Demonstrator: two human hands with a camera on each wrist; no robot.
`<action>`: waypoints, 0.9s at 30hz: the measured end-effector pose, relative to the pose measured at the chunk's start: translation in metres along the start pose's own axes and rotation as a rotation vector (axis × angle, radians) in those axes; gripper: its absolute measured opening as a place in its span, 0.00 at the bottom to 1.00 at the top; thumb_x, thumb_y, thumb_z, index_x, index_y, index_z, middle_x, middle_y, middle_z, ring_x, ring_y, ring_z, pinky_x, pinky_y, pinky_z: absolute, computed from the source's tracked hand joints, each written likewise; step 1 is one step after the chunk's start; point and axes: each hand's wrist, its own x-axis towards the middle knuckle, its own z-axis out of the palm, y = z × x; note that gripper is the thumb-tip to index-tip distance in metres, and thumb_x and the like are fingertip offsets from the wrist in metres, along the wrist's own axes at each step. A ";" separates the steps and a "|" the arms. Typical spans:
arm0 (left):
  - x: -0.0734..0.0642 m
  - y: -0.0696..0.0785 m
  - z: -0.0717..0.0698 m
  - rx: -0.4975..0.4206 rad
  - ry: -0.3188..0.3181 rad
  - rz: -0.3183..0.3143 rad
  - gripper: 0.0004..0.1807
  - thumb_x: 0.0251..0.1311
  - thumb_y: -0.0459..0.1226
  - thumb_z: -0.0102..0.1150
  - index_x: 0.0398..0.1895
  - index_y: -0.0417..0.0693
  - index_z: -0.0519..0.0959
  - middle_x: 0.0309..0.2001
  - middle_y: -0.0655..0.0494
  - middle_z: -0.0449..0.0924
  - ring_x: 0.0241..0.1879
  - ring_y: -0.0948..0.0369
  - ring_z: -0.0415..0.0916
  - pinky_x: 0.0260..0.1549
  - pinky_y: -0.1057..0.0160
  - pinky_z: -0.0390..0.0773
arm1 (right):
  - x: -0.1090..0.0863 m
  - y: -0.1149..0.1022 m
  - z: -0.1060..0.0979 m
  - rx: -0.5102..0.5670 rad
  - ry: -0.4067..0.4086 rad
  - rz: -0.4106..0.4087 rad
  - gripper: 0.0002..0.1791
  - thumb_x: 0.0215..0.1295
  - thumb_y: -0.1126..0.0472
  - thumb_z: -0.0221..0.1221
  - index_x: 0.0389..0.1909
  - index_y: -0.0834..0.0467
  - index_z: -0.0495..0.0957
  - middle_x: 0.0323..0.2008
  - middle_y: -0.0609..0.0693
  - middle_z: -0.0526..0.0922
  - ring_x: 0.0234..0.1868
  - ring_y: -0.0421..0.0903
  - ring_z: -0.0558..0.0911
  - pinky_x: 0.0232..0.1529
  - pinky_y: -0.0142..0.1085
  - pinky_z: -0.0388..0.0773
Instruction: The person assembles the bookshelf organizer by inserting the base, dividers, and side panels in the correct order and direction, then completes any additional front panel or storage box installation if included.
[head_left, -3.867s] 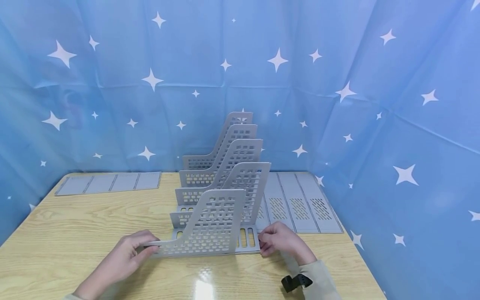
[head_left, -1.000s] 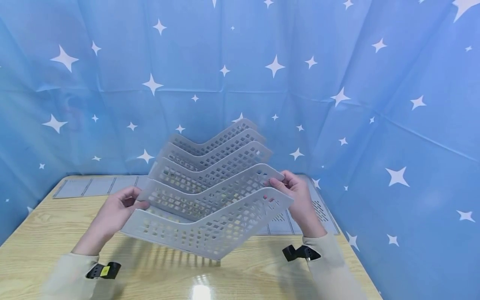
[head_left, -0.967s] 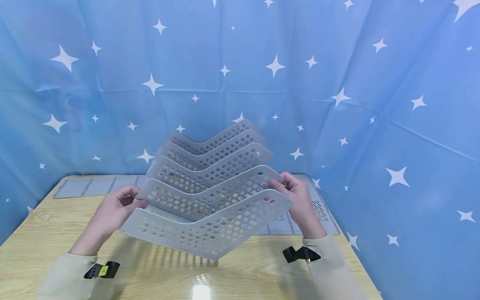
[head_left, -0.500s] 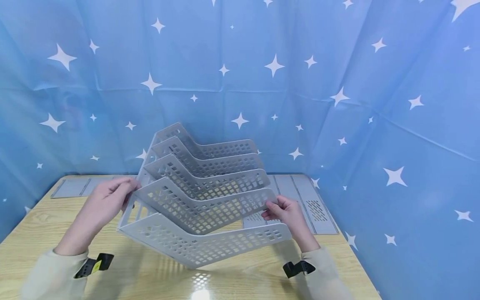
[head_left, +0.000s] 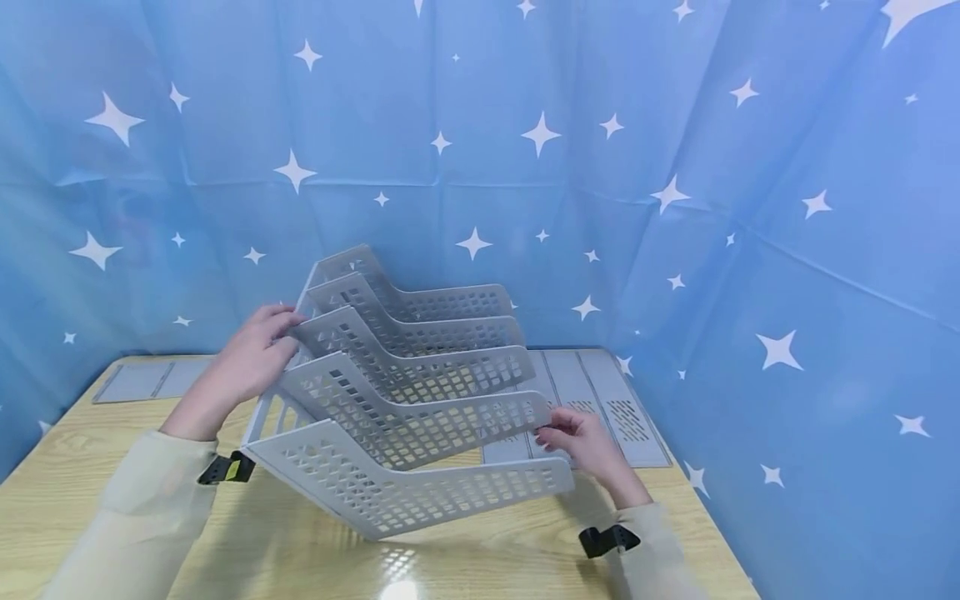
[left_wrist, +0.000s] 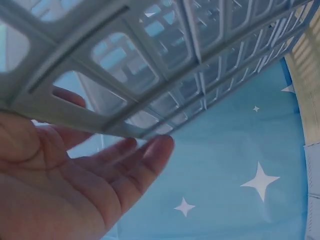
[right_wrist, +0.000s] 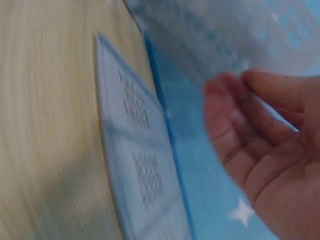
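Note:
In the head view a light grey file rack (head_left: 322,387), with several perforated upright dividers joined to a slotted panel, stands tilted over the table. Its slotted panel faces left and the dividers' low ends point right. My left hand (head_left: 251,358) holds the panel's upper left edge; in the left wrist view the fingers (left_wrist: 159,150) lie at that edge, and part of a digit shows through a slot. My right hand (head_left: 588,446) pinches the low end of the second-nearest divider (head_left: 450,425). Blur softens this pinch in the right wrist view.
The wood-grain table (head_left: 60,508) carries a flat grey panel (head_left: 129,383) at its back left. Flat slotted grey panels (head_left: 576,375) lie at the back right, partly behind the rack. A blue star-patterned curtain (head_left: 480,100) hangs behind and along the sides.
The rack has gone from standing upright to tilted, then turned so its slotted panel faces left. Lately my left hand has shifted up along the panel edge; my right hand stays on the divider's end.

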 end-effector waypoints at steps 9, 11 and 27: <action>-0.011 -0.015 -0.001 -0.159 0.014 -0.129 0.14 0.73 0.32 0.43 0.54 0.34 0.73 0.35 0.46 0.77 0.33 0.55 0.71 0.33 0.58 0.69 | 0.008 0.033 -0.020 -0.609 -0.066 -0.013 0.24 0.72 0.65 0.60 0.66 0.69 0.75 0.70 0.77 0.65 0.70 0.76 0.66 0.67 0.68 0.65; -0.012 -0.016 -0.001 -0.176 0.038 -0.144 0.13 0.71 0.31 0.43 0.52 0.35 0.75 0.35 0.47 0.79 0.33 0.57 0.71 0.33 0.59 0.69 | 0.009 0.036 -0.015 -0.638 -0.135 0.009 0.25 0.73 0.65 0.58 0.68 0.69 0.73 0.70 0.79 0.62 0.70 0.78 0.63 0.68 0.69 0.63; -0.044 -0.043 -0.024 -0.055 0.152 -0.228 0.15 0.72 0.29 0.39 0.51 0.29 0.75 0.38 0.38 0.80 0.33 0.55 0.70 0.31 0.58 0.66 | -0.010 0.034 -0.004 -0.671 -0.193 0.105 0.28 0.74 0.62 0.60 0.72 0.63 0.72 0.73 0.76 0.60 0.72 0.81 0.58 0.67 0.73 0.59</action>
